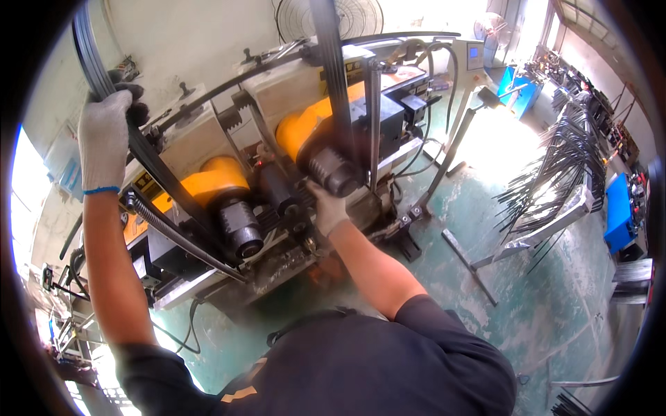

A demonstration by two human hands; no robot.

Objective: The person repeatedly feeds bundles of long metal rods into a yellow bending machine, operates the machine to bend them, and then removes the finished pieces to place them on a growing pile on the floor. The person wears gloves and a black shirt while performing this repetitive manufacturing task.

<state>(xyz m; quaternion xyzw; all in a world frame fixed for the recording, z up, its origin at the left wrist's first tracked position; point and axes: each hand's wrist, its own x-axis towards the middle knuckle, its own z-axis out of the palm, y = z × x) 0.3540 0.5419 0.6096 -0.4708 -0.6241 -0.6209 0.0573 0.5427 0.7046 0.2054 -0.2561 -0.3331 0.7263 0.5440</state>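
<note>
My left hand [107, 132], in a pale glove with dark fingers, is raised at the upper left. Its fingers close round a long dark metal bar [161, 166] that slants down toward the machine. My right hand [327, 210], also pale-gloved, reaches in at the middle of the machine. It lies close beside the right dark ribbed cylinder [331, 171], its fingertips largely hidden among dark parts. Two yellow machine heads [220, 177] carry these cylinders; the left cylinder [240, 227] sits lower. A dark block [276, 188] stands between them, and another upright dark bar [333, 76] rises at the right head.
A coiled metal hose [184, 238] runs across the machine's left side. Rightward, a rack [555, 225] bears many thin dark rods above the green floor [444, 322]. Blue boxes [617, 211] stand farther right. A large round fan [329, 17] is behind the machine, near a control box [474, 54].
</note>
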